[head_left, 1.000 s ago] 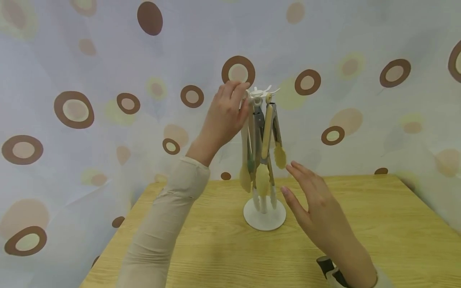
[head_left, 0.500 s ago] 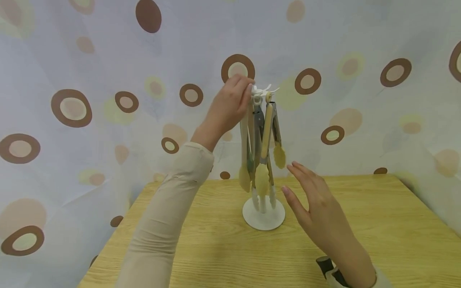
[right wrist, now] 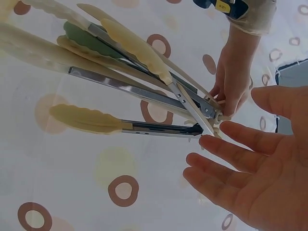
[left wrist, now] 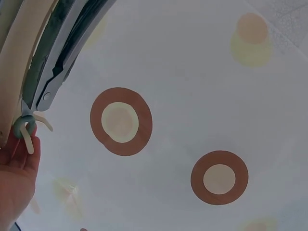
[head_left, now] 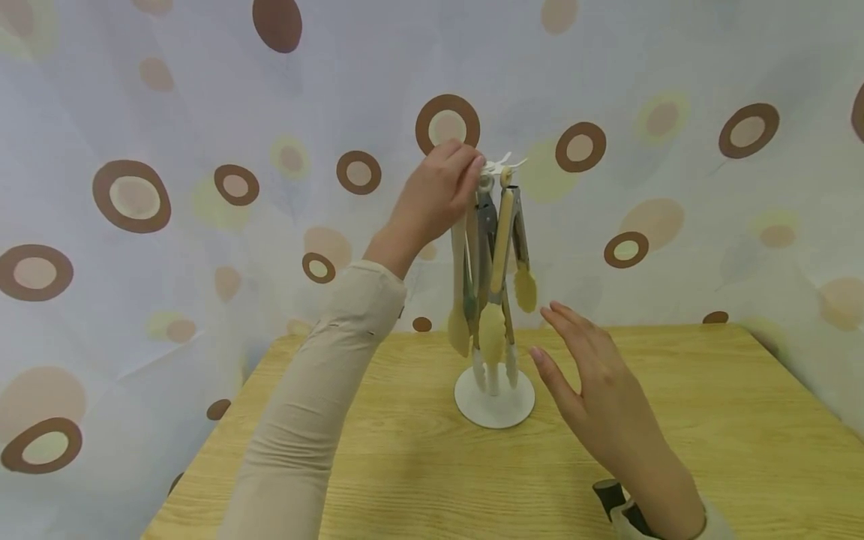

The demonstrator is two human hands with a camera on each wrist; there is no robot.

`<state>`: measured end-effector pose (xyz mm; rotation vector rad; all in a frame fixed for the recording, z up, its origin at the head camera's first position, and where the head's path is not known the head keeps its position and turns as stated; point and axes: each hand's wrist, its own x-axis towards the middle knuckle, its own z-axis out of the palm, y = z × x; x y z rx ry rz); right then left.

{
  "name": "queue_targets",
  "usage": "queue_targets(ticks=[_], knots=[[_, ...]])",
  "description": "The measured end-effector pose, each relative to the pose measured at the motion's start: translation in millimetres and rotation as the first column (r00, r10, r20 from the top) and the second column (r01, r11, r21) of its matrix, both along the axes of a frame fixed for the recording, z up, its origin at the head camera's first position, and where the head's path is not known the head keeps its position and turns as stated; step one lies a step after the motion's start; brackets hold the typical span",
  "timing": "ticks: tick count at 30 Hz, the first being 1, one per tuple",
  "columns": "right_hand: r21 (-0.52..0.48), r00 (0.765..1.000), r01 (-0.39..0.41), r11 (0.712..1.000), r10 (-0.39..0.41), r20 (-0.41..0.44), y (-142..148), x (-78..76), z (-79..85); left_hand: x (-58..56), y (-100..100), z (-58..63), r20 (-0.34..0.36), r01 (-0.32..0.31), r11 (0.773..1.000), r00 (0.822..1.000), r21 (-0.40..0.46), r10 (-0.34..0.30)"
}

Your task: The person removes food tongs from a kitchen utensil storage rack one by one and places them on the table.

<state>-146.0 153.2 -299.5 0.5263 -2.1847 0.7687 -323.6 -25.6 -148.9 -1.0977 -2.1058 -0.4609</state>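
Atop the white rack (head_left: 496, 413), the left hand (head_left: 433, 189) has edged rightward over the hooks (head_left: 498, 168); whether it pinches anything, can't tell! Near right, the right hand (head_left: 604, 397) stays wide, holding nothing. Yellow tongs (head_left: 502, 244) hang on the rack; work seems centred up top.

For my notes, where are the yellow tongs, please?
In the head view, yellow tongs hang right of centre from the white stand, left of the right hand.

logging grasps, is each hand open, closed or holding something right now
Left hand: at the top of the white round-based stand; whether it grips anything cannot be told.
Right hand: open, holding nothing, near the yellow-and-metal tongs.
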Motion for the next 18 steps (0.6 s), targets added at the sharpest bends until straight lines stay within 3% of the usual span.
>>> queue_targets(ticks=[10,18], knots=[[0.007,1.0,-0.01,1.0,0.01,-0.007,-2,-1.8,-1.5,-9.5,0,-7.5,0.013,0.125,0.986,0.992,0.109,-0.127],[0.007,1.0,-0.01,1.0,0.01,-0.013,0,-8.7,-0.7,-11.7,2,-9.8,0.043,0.122,0.984,0.991,0.132,-0.129]])
